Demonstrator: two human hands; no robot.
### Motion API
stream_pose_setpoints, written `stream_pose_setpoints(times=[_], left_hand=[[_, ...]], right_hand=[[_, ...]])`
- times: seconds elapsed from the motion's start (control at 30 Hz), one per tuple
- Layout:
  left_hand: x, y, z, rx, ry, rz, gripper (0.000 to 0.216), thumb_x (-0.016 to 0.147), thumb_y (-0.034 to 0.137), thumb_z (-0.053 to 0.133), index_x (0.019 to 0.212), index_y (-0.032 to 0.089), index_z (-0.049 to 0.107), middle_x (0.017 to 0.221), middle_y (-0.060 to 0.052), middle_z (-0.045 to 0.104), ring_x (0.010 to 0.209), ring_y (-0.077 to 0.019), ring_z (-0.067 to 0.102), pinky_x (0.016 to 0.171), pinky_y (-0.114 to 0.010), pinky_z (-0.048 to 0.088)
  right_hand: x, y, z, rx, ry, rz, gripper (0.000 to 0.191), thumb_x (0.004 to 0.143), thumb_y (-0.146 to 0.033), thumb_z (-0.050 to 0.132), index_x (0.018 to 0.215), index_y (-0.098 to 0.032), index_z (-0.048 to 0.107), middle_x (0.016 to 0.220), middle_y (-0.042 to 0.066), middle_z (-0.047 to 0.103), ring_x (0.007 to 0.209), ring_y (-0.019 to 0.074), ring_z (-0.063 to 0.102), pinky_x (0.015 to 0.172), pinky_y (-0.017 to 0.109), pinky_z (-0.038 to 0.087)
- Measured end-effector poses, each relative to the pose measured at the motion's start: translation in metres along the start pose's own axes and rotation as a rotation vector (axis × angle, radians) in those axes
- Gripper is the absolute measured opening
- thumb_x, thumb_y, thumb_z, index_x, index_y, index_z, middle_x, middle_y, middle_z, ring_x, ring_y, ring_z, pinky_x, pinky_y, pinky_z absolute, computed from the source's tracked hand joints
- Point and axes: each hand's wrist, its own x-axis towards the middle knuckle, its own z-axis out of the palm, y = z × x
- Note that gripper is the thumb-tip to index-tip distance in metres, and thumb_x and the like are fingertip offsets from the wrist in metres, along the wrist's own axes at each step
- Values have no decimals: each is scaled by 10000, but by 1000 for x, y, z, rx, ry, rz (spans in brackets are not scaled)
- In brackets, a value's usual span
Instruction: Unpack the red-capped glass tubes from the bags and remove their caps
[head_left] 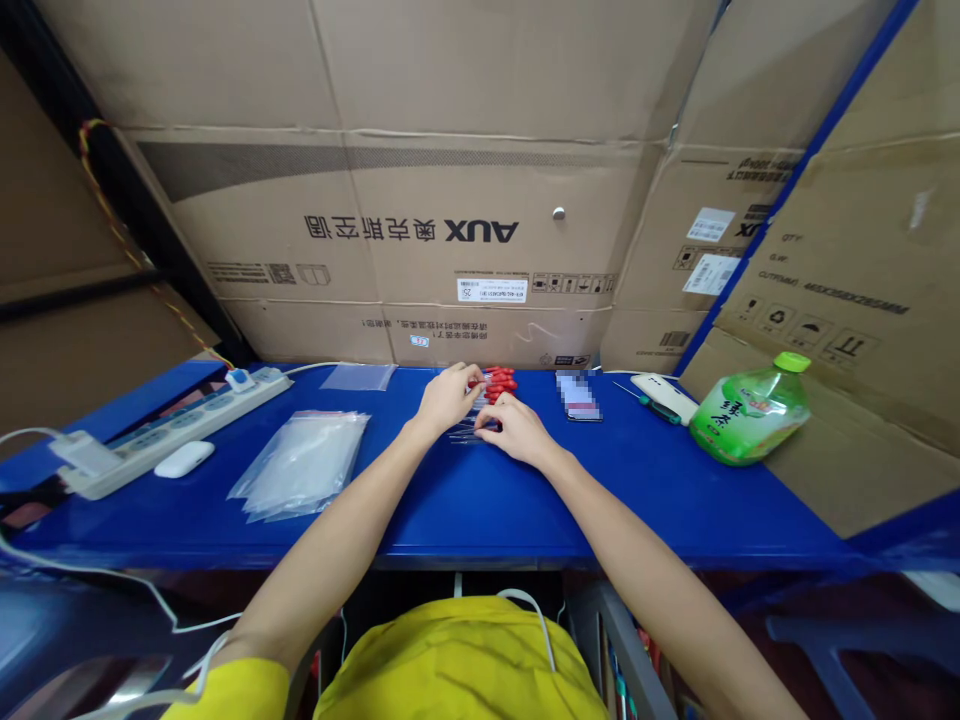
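At the middle of the blue table lies a bunch of slim red-handled tools (501, 382), several of them side by side. Their thin, shiny shafts (465, 432) point toward the left; the exact kind is too small to tell. My left hand (446, 398) is at the left of the bunch, its fingers closed by a red handle at the fingertips. Just below the handles, my right hand (516, 432) has its fingers bent and pinched together over the shafts. What sits between those fingertips is hidden.
Clear zip bags (304, 465) are stacked at left, with another flat bag (360, 377) behind. A power strip (180, 430) and white case (184, 459) lie farther left. A phone (578, 396), screwdriver (660, 409), white device (666, 395) and green bottle (750, 412) are right. Cardboard (420, 180) stands behind.
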Motion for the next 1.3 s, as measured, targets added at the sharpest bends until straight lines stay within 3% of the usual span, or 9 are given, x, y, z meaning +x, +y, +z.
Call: stream_pose_setpoints(times=[0.13, 0.3, 0.57, 0.8, 0.9, 1.0, 1.07, 1.13, 1.3], left_hand=[[-1, -2, -3, 3, -49, 69, 118, 922, 287, 631, 989, 234, 713, 999, -76, 674, 872, -230, 656, 726, -294, 452], [-2, -4, -7, -53, -160, 159, 133, 878, 229, 667, 1001, 245, 713, 982, -61, 725, 843, -220, 674, 726, -275, 451], [-4, -2, -6, -330, -198, 203, 257, 966, 323, 593, 1203, 236, 544, 894, -18, 781, 767, -183, 707, 717, -261, 447], [-6, 9, -9, -551, -260, 164, 281, 1031, 457, 489, 1201, 233, 492, 873, -35, 789, 762, -186, 716, 756, -283, 483], [-6, 7, -13, -391, -217, 191, 263, 1004, 475, 532, 1125, 251, 597, 907, -35, 786, 773, -193, 707, 724, -274, 452], [-6, 2, -19, -263, -295, 269, 223, 888, 474, 697, 964, 265, 716, 913, -14, 779, 746, -184, 686, 692, -266, 425], [-5, -1, -19, -256, -381, 304, 176, 809, 439, 783, 875, 277, 760, 881, 6, 777, 717, -171, 675, 675, -263, 417], [-5, -3, -18, -248, -430, 319, 121, 779, 394, 813, 842, 294, 788, 844, 13, 775, 723, -171, 678, 669, -265, 415], [-6, -4, -9, -208, -467, 325, 95, 775, 315, 818, 870, 309, 811, 812, 0, 770, 754, -196, 692, 668, -287, 419]], right_hand=[[-2, -1, 4, -80, 24, -48, 55, 877, -235, 767, 827, -256, 759, 910, 38, 716, 959, 228, 562, 822, 335, 450], [-1, 6, 6, 50, -1, 30, 15, 888, -241, 743, 894, -254, 748, 856, 6, 731, 847, 185, 592, 774, 302, 434], [-1, 16, -9, 257, 217, 144, 253, 882, -287, 689, 1116, -229, 615, 813, -30, 716, 646, 144, 577, 682, 269, 441], [-1, 21, -30, 487, 139, 116, 239, 879, -431, 661, 955, -206, 687, 877, 27, 757, 747, 170, 648, 760, 305, 502], [1, 34, -40, 523, 276, 178, 265, 820, -458, 689, 880, -204, 647, 899, 44, 744, 821, 187, 661, 806, 330, 516], [1, 51, -51, 622, 471, 248, 282, 770, -444, 701, 858, -224, 547, 1076, 97, 753, 945, 218, 684, 788, 335, 526], [0, 59, -57, 605, 522, 272, 279, 762, -430, 688, 847, -229, 515, 1086, 105, 749, 947, 218, 684, 748, 312, 514], [-4, 65, -62, 508, 505, 297, 244, 784, -423, 656, 851, -228, 526, 960, 70, 743, 834, 194, 665, 692, 287, 481], [-13, 74, -59, 88, 242, 400, 108, 833, -305, 633, 893, -216, 630, 651, -31, 641, 625, 150, 579, 631, 268, 383]])
